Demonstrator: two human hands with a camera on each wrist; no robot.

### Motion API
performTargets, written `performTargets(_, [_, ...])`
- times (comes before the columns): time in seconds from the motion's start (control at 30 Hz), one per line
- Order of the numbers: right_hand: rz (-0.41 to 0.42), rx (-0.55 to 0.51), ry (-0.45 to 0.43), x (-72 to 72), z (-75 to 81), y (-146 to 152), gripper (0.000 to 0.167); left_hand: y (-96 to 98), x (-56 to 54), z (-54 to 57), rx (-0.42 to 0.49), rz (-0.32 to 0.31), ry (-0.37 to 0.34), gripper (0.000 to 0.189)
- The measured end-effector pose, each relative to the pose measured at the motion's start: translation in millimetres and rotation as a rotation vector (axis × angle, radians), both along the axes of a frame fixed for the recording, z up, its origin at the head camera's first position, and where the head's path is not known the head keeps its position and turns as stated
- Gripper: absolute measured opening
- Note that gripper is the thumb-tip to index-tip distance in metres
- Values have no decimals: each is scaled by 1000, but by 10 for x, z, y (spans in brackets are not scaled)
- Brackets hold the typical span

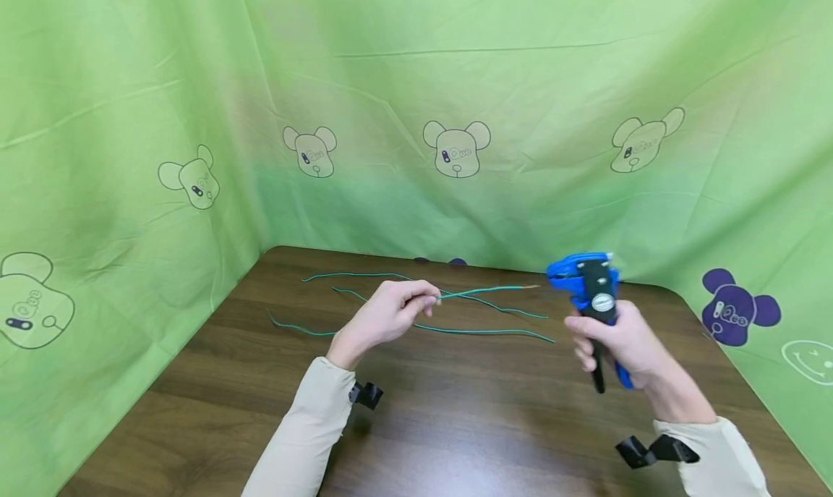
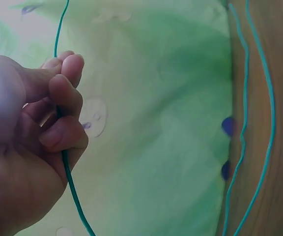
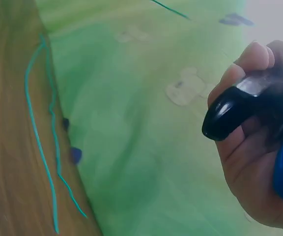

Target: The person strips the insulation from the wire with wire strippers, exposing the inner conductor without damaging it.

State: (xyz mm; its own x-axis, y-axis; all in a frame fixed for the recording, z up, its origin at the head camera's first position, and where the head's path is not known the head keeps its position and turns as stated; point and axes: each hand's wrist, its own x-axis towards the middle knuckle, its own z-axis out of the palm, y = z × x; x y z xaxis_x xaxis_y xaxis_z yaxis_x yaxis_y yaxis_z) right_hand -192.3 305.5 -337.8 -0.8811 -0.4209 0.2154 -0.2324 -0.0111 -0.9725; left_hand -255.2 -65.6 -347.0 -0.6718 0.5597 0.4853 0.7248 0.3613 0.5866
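Note:
My left hand (image 1: 390,315) pinches a thin teal wire (image 1: 484,290) between thumb and fingers, above the back half of the table. The wire's right tip (image 1: 530,286) looks bare and coppery; its other end trails out to the left behind the hand. In the left wrist view the wire (image 2: 76,194) runs down past the curled fingers. On the right, my right hand (image 1: 630,343) grips a blue and black wire stripper (image 1: 597,283) by its handles, head up. A short gap separates the stripper's head from the bare tip. The right wrist view shows the black handle (image 3: 225,115) under the fingers.
Two more teal wires lie lengthwise on the brown wooden table (image 1: 429,403): one at the back (image 1: 354,274), the other nearer (image 1: 484,330). A green printed curtain (image 1: 390,215) hangs behind the table and along both sides.

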Motion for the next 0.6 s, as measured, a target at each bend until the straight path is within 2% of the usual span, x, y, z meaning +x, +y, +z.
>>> performTargets(0.13, [2,-64,5,13,92,242,27,-173,-50,26,27,50,-2,15])
performTargets(0.23, [10,-50,30,16,121,311,29,-192,-43,46,29,46,-13,15])
performTargets(0.37, [18,-45,61,22,129,331,26,-163,-43,21,25,31,-35,15])
performTargets(0.47, [-13,-12,87,30,130,340,24,-123,-41,-3,17,20,-50,14])
performTargets(0.6, [-109,76,105,47,129,349,21,-60,-35,-37,1,6,-68,15])
